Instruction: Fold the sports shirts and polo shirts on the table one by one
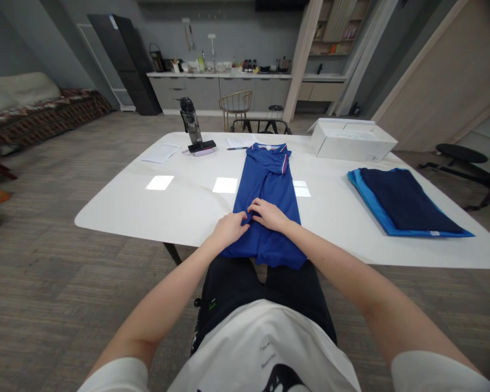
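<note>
A blue polo shirt [269, 188] lies folded lengthwise on the white table in front of me. Its collar points away, and a sleeve with a red and white striped cuff is folded over near the top. The lower end hangs over the table's near edge toward my lap. My left hand [231, 230] pinches the fabric at the shirt's left side. Close beside it, my right hand [268, 215] has its fingers curled on the cloth at the middle, gripping a bit of it. The fabric under both hands is partly hidden.
To the right lie folded dark navy and bright blue garments [410, 201], with a white box [353, 140] behind them. A dark bottle [191, 121], a black phone-like object [202, 146], papers [161, 153] and a pen [237, 148] are toward the table's far left and middle.
</note>
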A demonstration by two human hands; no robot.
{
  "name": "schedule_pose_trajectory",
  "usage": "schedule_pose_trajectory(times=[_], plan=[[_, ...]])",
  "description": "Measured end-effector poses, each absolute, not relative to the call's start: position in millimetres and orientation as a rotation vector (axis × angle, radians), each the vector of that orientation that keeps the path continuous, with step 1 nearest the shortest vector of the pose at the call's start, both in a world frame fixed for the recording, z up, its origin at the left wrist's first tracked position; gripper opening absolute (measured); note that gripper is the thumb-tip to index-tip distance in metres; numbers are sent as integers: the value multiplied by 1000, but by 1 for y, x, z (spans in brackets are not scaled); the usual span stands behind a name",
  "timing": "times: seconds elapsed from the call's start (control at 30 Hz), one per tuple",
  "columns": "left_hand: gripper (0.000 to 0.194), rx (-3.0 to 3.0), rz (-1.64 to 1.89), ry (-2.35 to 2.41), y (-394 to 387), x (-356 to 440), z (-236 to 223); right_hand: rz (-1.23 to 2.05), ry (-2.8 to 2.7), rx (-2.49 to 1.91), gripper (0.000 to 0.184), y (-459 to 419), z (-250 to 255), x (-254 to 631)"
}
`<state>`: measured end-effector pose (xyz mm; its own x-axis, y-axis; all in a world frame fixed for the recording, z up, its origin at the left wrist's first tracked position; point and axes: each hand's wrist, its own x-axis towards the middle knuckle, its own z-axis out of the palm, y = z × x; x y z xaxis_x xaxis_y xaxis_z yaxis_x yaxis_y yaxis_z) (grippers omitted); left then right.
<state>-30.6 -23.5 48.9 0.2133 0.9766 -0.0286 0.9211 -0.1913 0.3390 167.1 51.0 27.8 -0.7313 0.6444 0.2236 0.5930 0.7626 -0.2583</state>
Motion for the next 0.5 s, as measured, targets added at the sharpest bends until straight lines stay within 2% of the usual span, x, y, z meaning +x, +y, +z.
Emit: schedule_pose_trajectory(times=[0.1,0.27,0.43,0.5], plan=[[22,2234,206,1793,-39,-31,56,218,-2695,-970,17,42,27,170],[28,2327,61,1785,-69,-35,67,175,-2716,-1075,19,43,32,190],[27,2402,85,1608,-92,-24,63,316,-2686,-1044,20,30,38,201],[21,2401,141,1543,-97,-16,58,375,-2680,-1040,20,23,38,202]])
